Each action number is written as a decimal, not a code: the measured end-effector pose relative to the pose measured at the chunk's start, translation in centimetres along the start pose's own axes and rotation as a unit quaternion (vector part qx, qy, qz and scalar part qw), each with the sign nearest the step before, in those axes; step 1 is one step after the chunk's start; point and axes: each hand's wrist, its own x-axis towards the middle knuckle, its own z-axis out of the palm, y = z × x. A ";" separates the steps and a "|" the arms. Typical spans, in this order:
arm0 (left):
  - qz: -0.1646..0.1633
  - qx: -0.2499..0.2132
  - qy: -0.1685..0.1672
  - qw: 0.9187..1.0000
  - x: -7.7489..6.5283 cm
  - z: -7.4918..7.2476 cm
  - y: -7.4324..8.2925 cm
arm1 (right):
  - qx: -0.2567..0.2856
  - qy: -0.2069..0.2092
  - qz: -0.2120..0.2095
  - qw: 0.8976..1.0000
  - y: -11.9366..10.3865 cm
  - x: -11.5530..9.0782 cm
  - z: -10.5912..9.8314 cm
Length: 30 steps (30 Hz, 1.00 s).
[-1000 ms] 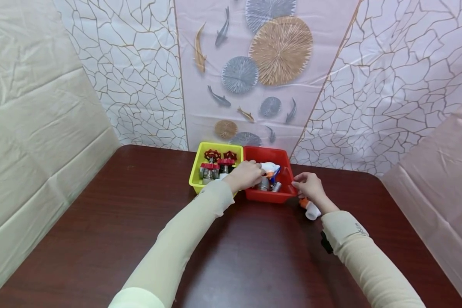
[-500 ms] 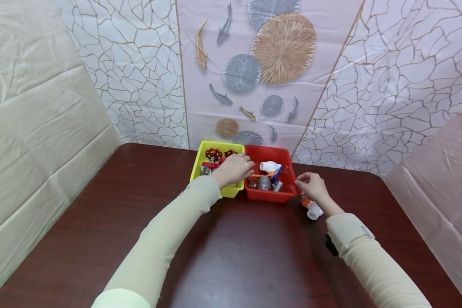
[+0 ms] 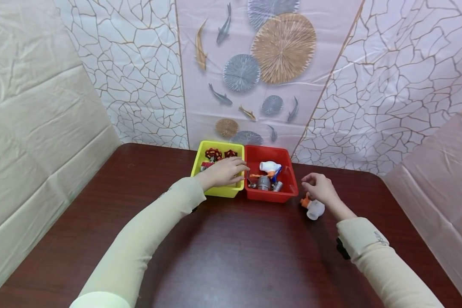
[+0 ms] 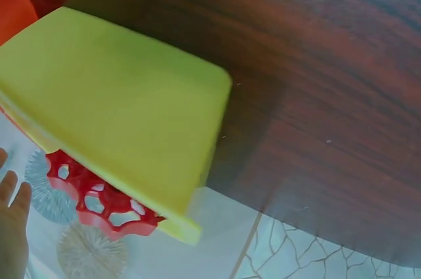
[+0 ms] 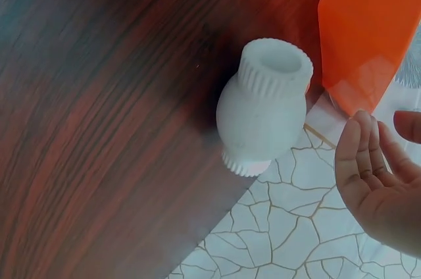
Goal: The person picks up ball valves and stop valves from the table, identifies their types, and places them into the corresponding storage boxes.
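My left hand [image 3: 223, 172] is over the yellow bin [image 3: 226, 192], its fingers extended and holding nothing. Red handwheels [image 3: 213, 154] of valves show behind it in that bin; the hand hides the rest of the contents. In the left wrist view, a red handwheel [image 4: 99, 195] pokes above the bin's rim, with my fingers [image 4: 20, 203] at the left edge. Off the red bin's right side is my right hand [image 3: 320, 188], fingers loosely bent around nothing. Just below it on the table lies a white plastic ball valve [image 5: 262, 121] with an orange handle [image 3: 305, 201].
The red bin [image 3: 271, 196] stands against the yellow one. Inside are another white valve [image 3: 268, 167], a grey metal fitting [image 3: 264, 183] and a blue-handled piece [image 3: 278, 172]. A patterned cloth backdrop [image 3: 240, 72] rises behind the dark wooden table [image 3: 231, 256].
My left hand has moved left from the red bin to above the yellow bin. My right hand has drawn slightly right, away from the red bin's edge. The valve on the table stays put.
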 end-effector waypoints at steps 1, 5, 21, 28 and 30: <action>0.002 -0.004 -0.003 1.000 -0.3 0.0 0.0 | -0.005 -0.002 -0.004 1.000 0.1 0.0 0.0; 0.013 -0.011 -0.012 1.000 -1.2 0.2 -0.1 | -0.030 -0.009 -0.026 0.999 0.7 -0.3 -0.2; 0.042 -0.060 -0.038 0.997 -3.4 1.4 0.0 | -0.137 -0.037 -0.089 0.986 2.9 -1.8 -0.4; 0.031 -0.073 -0.045 0.996 -3.4 1.9 0.2 | -0.144 -0.063 -0.067 0.985 3.5 -2.5 -0.2; 0.042 -0.058 -0.040 0.997 -3.3 2.1 0.2 | -0.148 -0.064 -0.063 0.985 3.6 -2.7 -0.2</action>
